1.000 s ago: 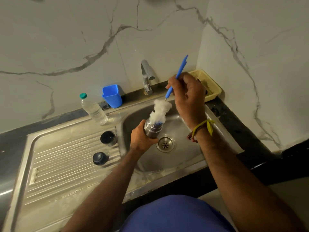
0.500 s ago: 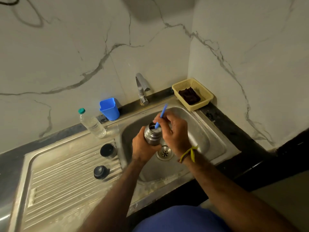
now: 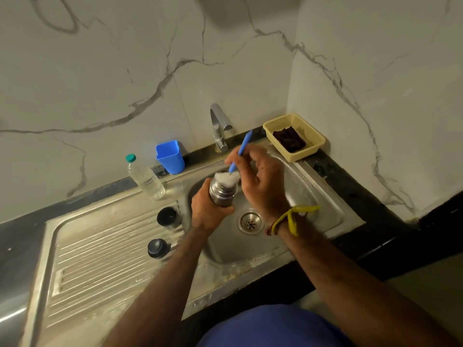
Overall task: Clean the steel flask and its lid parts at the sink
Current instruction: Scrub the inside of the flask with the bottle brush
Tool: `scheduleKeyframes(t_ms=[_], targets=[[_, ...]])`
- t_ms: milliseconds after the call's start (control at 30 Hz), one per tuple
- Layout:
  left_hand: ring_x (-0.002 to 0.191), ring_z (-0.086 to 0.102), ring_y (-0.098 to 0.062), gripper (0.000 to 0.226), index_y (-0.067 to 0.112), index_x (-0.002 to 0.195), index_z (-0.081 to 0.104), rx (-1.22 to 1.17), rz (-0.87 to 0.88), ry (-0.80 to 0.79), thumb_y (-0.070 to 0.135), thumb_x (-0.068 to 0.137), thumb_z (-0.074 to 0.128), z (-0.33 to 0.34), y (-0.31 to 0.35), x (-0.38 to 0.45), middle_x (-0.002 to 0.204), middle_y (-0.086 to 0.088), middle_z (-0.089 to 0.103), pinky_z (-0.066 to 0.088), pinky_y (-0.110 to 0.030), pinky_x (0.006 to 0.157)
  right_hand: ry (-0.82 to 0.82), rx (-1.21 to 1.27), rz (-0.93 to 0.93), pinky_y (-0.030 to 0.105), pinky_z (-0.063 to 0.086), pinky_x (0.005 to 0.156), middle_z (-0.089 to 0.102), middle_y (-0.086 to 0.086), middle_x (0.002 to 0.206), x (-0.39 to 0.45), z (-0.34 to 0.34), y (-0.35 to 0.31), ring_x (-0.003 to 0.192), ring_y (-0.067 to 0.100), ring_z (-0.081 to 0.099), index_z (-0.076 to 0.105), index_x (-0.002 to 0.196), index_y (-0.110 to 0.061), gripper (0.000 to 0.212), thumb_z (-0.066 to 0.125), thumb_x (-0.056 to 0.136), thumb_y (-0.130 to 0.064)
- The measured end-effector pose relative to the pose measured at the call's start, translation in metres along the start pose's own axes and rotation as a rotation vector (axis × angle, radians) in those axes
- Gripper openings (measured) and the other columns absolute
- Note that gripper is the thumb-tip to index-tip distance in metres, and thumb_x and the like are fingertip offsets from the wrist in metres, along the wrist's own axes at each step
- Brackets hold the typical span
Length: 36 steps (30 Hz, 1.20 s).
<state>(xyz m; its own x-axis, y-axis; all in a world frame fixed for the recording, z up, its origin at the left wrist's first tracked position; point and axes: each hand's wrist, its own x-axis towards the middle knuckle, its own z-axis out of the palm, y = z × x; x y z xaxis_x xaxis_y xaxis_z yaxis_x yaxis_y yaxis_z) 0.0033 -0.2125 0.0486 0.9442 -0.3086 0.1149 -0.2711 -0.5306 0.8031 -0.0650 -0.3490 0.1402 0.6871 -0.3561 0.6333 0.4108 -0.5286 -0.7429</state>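
My left hand (image 3: 208, 211) grips the steel flask (image 3: 222, 194) upright over the sink basin (image 3: 313, 196). My right hand (image 3: 260, 181) pinches the blue handle of a bottle brush (image 3: 241, 151); its white foamy head (image 3: 226, 178) sticks partly out of the flask's mouth. Two dark lid parts stand on the drainboard to the left: a cup-like cap (image 3: 168, 218) and a rounded stopper (image 3: 157, 248).
A tap (image 3: 220, 128) rises behind the basin. A blue cup (image 3: 170, 157) and a clear plastic bottle (image 3: 145, 177) stand at the back of the drainboard (image 3: 100, 266). A yellow basket (image 3: 313, 136) with a dark scrubber sits at the back right corner. The drain (image 3: 250, 223) is open.
The brush went deep into the flask half a second ago and has now come up again, its white head showing at the mouth. My left hand keeps holding the flask.
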Motion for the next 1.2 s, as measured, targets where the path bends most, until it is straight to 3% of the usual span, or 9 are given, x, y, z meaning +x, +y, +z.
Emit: scheduleKeyframes(t_ms=[133, 300, 400, 567, 700, 867, 967, 1067, 1200], targets=[[0.083, 0.059, 0.017, 0.064, 0.027, 0.110, 0.056, -0.026, 0.002, 0.033, 0.005, 0.061, 0.092, -0.010, 0.003, -0.001, 0.092, 0.016, 0.062, 0.043, -0.003, 0.069, -0.022, -0.023, -0.047, 0.039, 0.056, 0.073, 0.069, 0.009, 0.086, -0.006, 0.001, -0.004, 0.082, 0.018, 0.066, 0.072, 0.093, -0.005, 0.022, 0.058, 0.096, -0.021], [0.085, 0.064, -0.001, 0.066, 0.029, 0.111, 0.058, 0.016, 0.006, 0.069, 0.014, 0.058, 0.095, -0.017, -0.002, 0.003, 0.097, 0.012, 0.068, 0.052, -0.020, 0.075, -0.050, 0.024, 0.051, 0.043, 0.056, 0.077, 0.070, 0.010, 0.089, -0.009, 0.017, -0.006, 0.085, 0.022, 0.067, 0.071, 0.093, -0.005, 0.015, 0.059, 0.097, -0.013], [0.087, 0.066, -0.006, 0.065, 0.028, 0.111, 0.059, 0.014, 0.011, 0.091, 0.015, 0.058, 0.094, -0.025, -0.010, 0.005, 0.099, 0.009, 0.070, 0.053, -0.025, 0.078, -0.015, -0.007, -0.066, 0.037, 0.055, 0.074, 0.070, 0.010, 0.087, -0.007, 0.012, -0.011, 0.082, 0.021, 0.067, 0.072, 0.093, -0.004, 0.018, 0.059, 0.096, -0.016], [0.087, 0.068, -0.009, 0.063, 0.026, 0.111, 0.061, 0.030, 0.026, 0.081, 0.017, 0.059, 0.096, -0.027, -0.018, 0.004, 0.098, 0.009, 0.070, 0.056, -0.029, 0.076, -0.053, 0.049, 0.101, 0.043, 0.057, 0.080, 0.072, 0.007, 0.093, -0.020, 0.029, -0.008, 0.090, 0.017, 0.069, 0.071, 0.098, -0.004, 0.022, 0.057, 0.097, -0.020], [0.091, 0.065, -0.006, 0.069, 0.034, 0.113, 0.054, 0.008, 0.044, 0.095, 0.016, 0.060, 0.096, -0.033, -0.013, 0.006, 0.104, 0.011, 0.068, 0.049, -0.018, 0.079, 0.031, 0.014, -0.072, 0.030, 0.055, 0.077, 0.072, 0.008, 0.087, -0.007, 0.018, -0.018, 0.084, 0.019, 0.069, 0.071, 0.095, -0.002, 0.012, 0.061, 0.097, -0.007], [0.089, 0.068, -0.012, 0.064, 0.029, 0.110, 0.058, 0.019, 0.054, 0.092, 0.016, 0.060, 0.096, -0.029, -0.011, 0.007, 0.101, 0.008, 0.070, 0.058, -0.037, 0.081, -0.055, 0.033, 0.038, 0.038, 0.058, 0.080, 0.073, 0.006, 0.092, -0.018, 0.026, -0.009, 0.089, 0.014, 0.070, 0.072, 0.097, -0.004, 0.015, 0.060, 0.096, -0.013], [0.093, 0.066, -0.014, 0.066, 0.034, 0.111, 0.054, 0.042, 0.025, 0.092, 0.017, 0.061, 0.093, -0.030, -0.015, 0.011, 0.104, 0.010, 0.069, 0.057, -0.037, 0.084, 0.025, 0.012, -0.054, 0.030, 0.055, 0.079, 0.072, 0.006, 0.088, -0.007, 0.021, -0.015, 0.085, 0.017, 0.069, 0.071, 0.094, -0.002, 0.011, 0.060, 0.096, -0.006], [0.088, 0.067, -0.013, 0.064, 0.030, 0.110, 0.057, 0.057, 0.019, 0.074, 0.015, 0.059, 0.094, -0.028, -0.020, 0.014, 0.098, 0.010, 0.069, 0.058, -0.042, 0.082, -0.068, 0.019, 0.083, 0.040, 0.058, 0.079, 0.073, 0.008, 0.091, -0.014, 0.032, -0.009, 0.088, 0.018, 0.070, 0.071, 0.096, -0.002, 0.013, 0.060, 0.096, -0.008], [0.088, 0.065, -0.009, 0.063, 0.027, 0.111, 0.060, 0.067, 0.058, 0.072, 0.017, 0.059, 0.095, -0.028, -0.019, 0.014, 0.098, 0.011, 0.069, 0.052, -0.022, 0.074, 0.057, 0.005, -0.009, 0.031, 0.057, 0.079, 0.074, 0.006, 0.089, -0.016, 0.022, -0.007, 0.086, 0.016, 0.070, 0.073, 0.096, -0.002, 0.013, 0.061, 0.096, -0.007]])
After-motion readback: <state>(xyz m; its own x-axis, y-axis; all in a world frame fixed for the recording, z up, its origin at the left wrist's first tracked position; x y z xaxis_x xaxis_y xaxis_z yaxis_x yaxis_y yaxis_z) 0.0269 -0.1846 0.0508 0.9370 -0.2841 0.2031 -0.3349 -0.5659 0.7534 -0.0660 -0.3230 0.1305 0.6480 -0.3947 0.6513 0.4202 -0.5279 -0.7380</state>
